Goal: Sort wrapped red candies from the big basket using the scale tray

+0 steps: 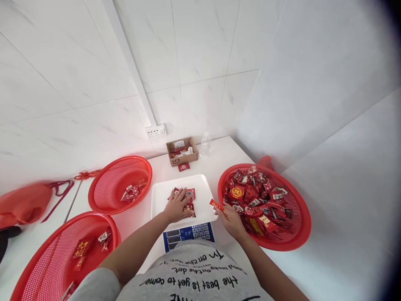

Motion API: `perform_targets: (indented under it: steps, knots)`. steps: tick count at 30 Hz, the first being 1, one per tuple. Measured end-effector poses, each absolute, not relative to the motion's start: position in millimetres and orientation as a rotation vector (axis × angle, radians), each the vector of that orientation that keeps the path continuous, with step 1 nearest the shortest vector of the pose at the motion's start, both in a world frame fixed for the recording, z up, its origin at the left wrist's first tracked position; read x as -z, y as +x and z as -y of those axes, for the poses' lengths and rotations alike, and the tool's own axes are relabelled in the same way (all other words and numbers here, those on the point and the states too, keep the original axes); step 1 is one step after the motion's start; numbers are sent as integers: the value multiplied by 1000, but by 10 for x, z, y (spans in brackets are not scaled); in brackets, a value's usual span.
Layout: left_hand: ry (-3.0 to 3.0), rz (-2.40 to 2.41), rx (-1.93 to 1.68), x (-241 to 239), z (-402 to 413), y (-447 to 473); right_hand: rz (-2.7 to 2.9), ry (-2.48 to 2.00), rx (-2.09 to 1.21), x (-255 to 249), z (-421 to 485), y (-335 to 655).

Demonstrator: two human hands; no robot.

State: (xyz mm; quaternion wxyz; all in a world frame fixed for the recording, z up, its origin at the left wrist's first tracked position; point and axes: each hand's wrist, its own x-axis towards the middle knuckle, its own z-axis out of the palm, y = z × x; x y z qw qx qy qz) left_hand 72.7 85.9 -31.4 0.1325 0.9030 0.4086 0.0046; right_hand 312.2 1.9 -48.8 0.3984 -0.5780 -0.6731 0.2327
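Observation:
My left hand [177, 207] lies flat with fingers spread over several small red snack packets [189, 207] on the white scale tray [161, 190]. Part of these packets is hidden beneath the fingers. Between the fingers of my right hand [231, 220] is a narrow orange-red packet [215, 204], held at the tray's right edge. Just beyond that hand stands a red plastic basket [302, 217] heaped with mixed red packets [250, 194]. The scale's blue panel [188, 235], with displays and number keys, shows below the tray.
To the left are a red basket [98, 190] with a few packets and a larger red basket [34, 267] nearer me. A small cardboard box [184, 157] of packets and a clear bottle [205, 144] stand by the wall. One loose red packet [184, 167] lies before the box.

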Motion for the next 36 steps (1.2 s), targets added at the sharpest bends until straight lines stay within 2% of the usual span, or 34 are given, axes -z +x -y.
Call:
perform_targets:
  steps: [3, 8, 11, 25, 32, 34, 36]
  knots:
    - [2561, -1149, -91, 310, -950, 658, 1695, -1463, -582, 492, -17, 3123]
    - [2262, -1631, -290, 382, -1018, 545, 1722, -1479, -565, 490, -13, 3129]
    - [2189, -1739, -305, 399, -1013, 478, 1734, -1505, -577, 482, -12, 3127]
    - [1790, -1745, -584, 72, -885, 508, 1869, -1620, -486, 478, -44, 3052]
    - [1556, -1514, -633, -185, -654, 602, 1727, -1680, -445, 205, -123, 2938]
    - [1509, -1390, -586, -234, -531, 688, 1730, -1615, -572, 82, -128, 2851]
    - [1391, -1191, -505, -272, -409, 778, 1740, -1535, -888, -20, -118, 2744]
